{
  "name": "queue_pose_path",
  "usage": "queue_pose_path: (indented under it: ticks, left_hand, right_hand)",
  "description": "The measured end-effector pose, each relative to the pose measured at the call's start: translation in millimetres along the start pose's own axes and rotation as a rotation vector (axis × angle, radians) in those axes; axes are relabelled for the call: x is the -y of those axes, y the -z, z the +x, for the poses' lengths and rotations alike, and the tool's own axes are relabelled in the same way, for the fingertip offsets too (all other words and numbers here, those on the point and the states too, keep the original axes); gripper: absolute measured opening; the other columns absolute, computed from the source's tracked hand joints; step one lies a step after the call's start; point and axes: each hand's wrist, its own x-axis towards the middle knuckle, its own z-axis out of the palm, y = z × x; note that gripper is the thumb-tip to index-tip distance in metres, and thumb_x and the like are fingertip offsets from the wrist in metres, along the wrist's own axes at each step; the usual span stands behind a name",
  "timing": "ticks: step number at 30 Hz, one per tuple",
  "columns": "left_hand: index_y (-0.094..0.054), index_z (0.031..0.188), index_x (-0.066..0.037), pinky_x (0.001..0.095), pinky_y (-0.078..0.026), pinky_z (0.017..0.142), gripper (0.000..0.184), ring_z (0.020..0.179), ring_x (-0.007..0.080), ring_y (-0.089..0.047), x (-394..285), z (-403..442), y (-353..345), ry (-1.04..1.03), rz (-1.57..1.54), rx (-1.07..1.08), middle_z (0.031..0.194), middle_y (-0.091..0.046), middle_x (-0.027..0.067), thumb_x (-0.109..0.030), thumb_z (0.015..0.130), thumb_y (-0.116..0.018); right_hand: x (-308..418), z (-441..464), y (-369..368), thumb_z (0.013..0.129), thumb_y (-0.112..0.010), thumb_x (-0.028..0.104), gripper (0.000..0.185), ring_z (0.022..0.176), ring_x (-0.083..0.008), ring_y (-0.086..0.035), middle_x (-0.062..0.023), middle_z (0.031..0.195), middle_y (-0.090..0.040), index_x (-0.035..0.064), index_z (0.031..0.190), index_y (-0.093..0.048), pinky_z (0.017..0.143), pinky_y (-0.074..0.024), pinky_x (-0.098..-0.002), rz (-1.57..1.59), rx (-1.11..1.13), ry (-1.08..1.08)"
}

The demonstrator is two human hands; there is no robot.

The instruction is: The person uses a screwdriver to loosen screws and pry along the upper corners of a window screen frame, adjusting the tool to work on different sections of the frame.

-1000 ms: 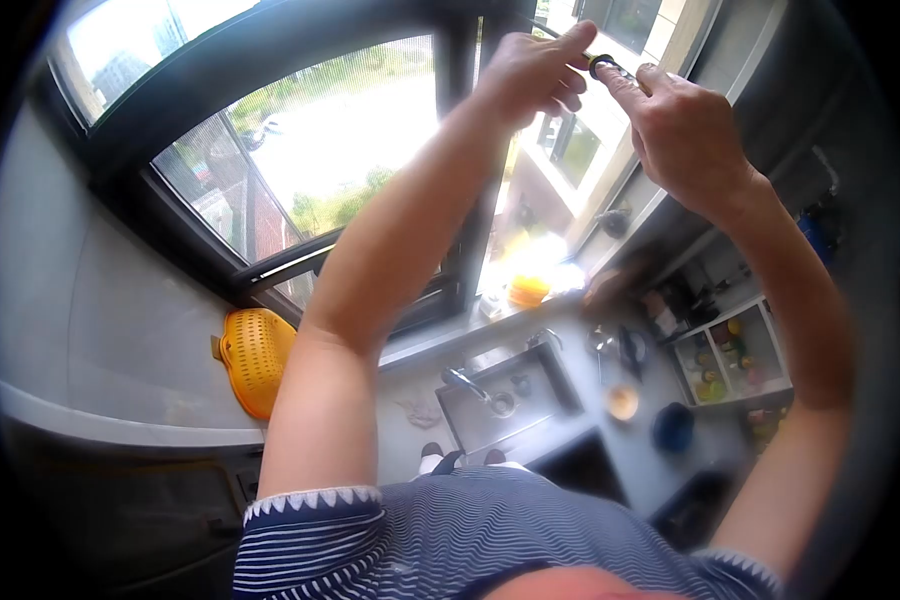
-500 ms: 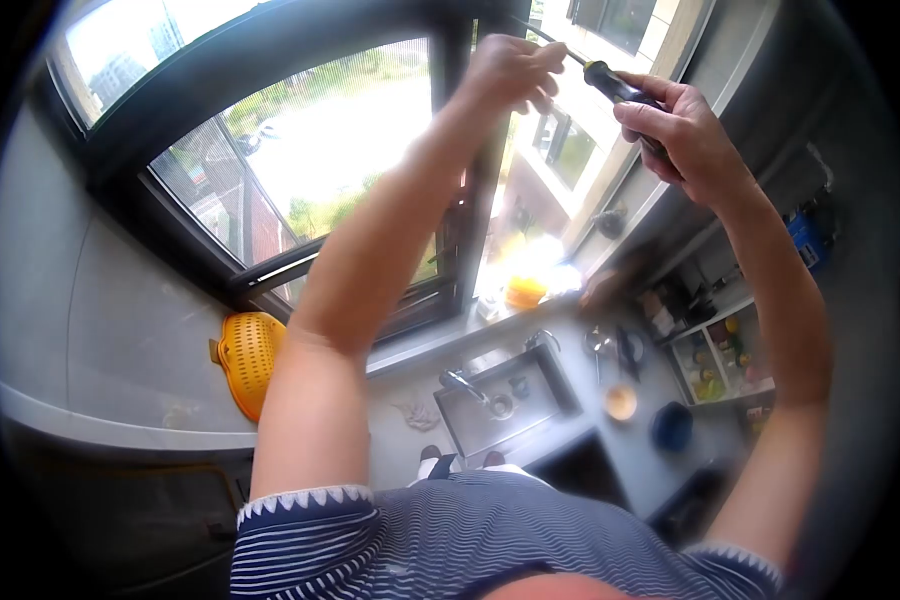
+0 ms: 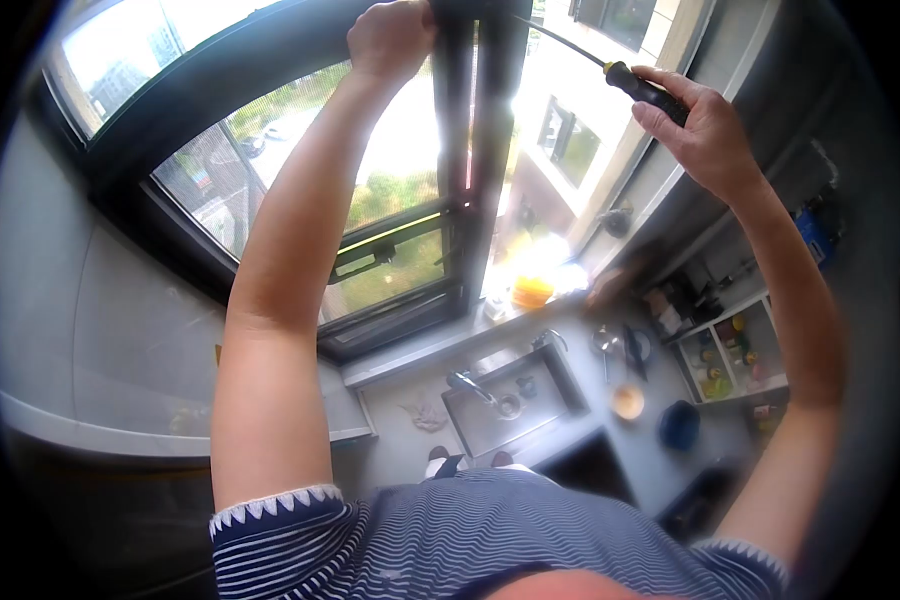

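A screwdriver [image 3: 648,95] with a black and yellow handle is gripped in my right hand [image 3: 705,135], fingers and thumb around the handle. Its long thin shaft points up and left, toward the dark window frame [image 3: 485,130]; where the tip meets the frame is too dark to make out. My left hand [image 3: 391,40] is up at the top of the window, against the dark upper frame, with its fingers curled and their tips hidden. Whether it grips anything there cannot be seen.
Below lies a counter with a steel sink [image 3: 515,405] and a faucet [image 3: 470,386]. A yellow object [image 3: 531,291] stands on the sill. To the right are a round pale item [image 3: 627,403], a dark blue bowl [image 3: 679,426] and a white shelf [image 3: 735,357].
My left hand has moved left from near the screwdriver shaft to the upper window frame. My right hand has shifted its hold on the handle. My left arm now covers most of the yellow colander.
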Motion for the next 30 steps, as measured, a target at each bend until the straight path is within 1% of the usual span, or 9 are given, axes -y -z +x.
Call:
queue_pose_path:
  ticks: [5, 11, 14, 17, 21, 24, 27, 28, 30]
  left_hand:
    - [-0.072, 0.08, -0.018, 0.0337, -0.054, 0.064, 0.009, 0.068, 0.0173, -0.067, -1, 0, 2, 0.009, 0.01, 0.015, 0.073, -0.069, 0.0003, -0.025, 0.078, -0.068]
    - [-0.072, 0.081, -0.017, 0.0334, -0.054, 0.064, 0.011, 0.068, 0.0171, -0.067, -1, 1, 1, 0.013, 0.009, 0.023, 0.073, -0.069, 0.0009, -0.027, 0.078, -0.068]
    - [-0.072, 0.081, -0.017, 0.0345, -0.054, 0.065, 0.014, 0.068, 0.016, -0.067, -4, 1, -1, 0.076, 0.017, 0.044, 0.074, -0.069, 0.0005, -0.03, 0.078, -0.068]
    - [-0.071, 0.081, -0.011, 0.0288, -0.053, 0.057, 0.027, 0.063, 0.0151, -0.065, -45, -7, 16, 0.156, -0.237, 0.073, 0.07, -0.067, 0.0035, -0.037, 0.08, -0.066]
    - [-0.063, 0.083, 0.001, 0.0181, -0.043, 0.039, 0.044, 0.051, 0.0132, -0.06, -125, -19, 32, 0.697, -1.669, 0.638, 0.061, -0.059, 0.0075, -0.044, 0.083, -0.063]
    - [-0.062, 0.076, 0.004, 0.0199, -0.043, 0.044, 0.038, 0.049, 0.0134, -0.056, -149, -17, 9, 0.834, -1.873, 0.557, 0.066, -0.06, 0.0104, -0.033, 0.084, -0.063]
    - [-0.061, 0.079, 0.005, 0.0206, -0.047, 0.048, 0.032, 0.054, 0.0148, -0.059, -149, -19, 3, 0.843, -2.005, 0.482, 0.071, -0.062, 0.0122, -0.027, 0.086, -0.061]
    - [-0.061, 0.081, 0.006, 0.0217, -0.05, 0.052, 0.03, 0.059, 0.0162, -0.061, -147, -21, 3, 0.849, -1.995, 0.509, 0.072, -0.062, 0.0131, -0.024, 0.087, -0.059]
    - [-0.06, 0.084, 0.003, 0.0233, -0.052, 0.049, 0.026, 0.056, 0.017, -0.061, -145, -23, 3, 0.845, -2.066, 0.537, 0.071, -0.062, 0.0113, -0.023, 0.087, -0.061]
  right_hand:
    - [9, 3, 1, 0.086, -0.062, 0.021, 0.036, 0.055, -0.0042, -0.05, -0.0025, 0.073, -0.058, -0.0006, 0.115, -0.058, 0.047, -0.041, -0.0167, 0.532, 0.098, -0.301]
    - [20, 0, -2, 0.085, -0.063, 0.019, 0.036, 0.052, -0.0023, -0.046, -0.0019, 0.071, -0.056, -0.0027, 0.113, -0.058, 0.042, -0.0364, -0.0158, 0.592, 0.029, -0.362]
    - [21, 4, -1, 0.083, -0.065, 0.019, 0.036, 0.052, -0.0062, -0.051, -0.004, 0.071, -0.059, -0.0007, 0.112, -0.06, 0.045, -0.0425, -0.0202, 0.514, 0.038, -0.335]
    - [19, 3, -7, 0.08, -0.065, 0.017, 0.033, 0.057, -0.0154, -0.06, -0.0083, 0.075, -0.063, 0.0026, 0.109, -0.062, 0.053, -0.0495, -0.0275, 0.1, -0.097, -0.079]
    - [24, 0, -16, 0.077, -0.064, 0.015, 0.032, 0.067, -0.025, -0.064, -0.0128, 0.082, -0.065, 0.0057, 0.108, -0.063, 0.063, -0.0521, -0.0327, -0.392, -0.206, 0.266]
    - [32, -3, -15, 0.078, -0.066, 0.019, 0.038, 0.073, -0.0232, -0.065, -0.0112, 0.086, -0.064, 0.0036, 0.112, -0.059, 0.063, -0.0524, -0.0305, -0.52, -0.185, 0.34]
    - [41, -5, 1, 0.083, -0.064, 0.026, 0.045, 0.071, -0.0171, -0.064, -0.0079, 0.085, -0.062, 0.0004, 0.118, -0.054, 0.054, -0.0517, -0.0271, 0.403, 0.101, -0.169]
    - [44, -9, 1, 0.086, -0.062, 0.03, 0.051, 0.066, -0.0102, -0.06, -0.0062, 0.084, -0.059, -0.0015, 0.123, -0.048, 0.043, -0.0477, -0.0215, 0.686, 0.028, -0.334]
    - [42, -10, 1, 0.086, -0.062, 0.03, 0.051, 0.064, -0.0082, -0.059, -0.007, 0.086, -0.059, -0.0004, 0.124, -0.047, 0.039, -0.0453, -0.0197, 0.913, 0.173, -0.496]
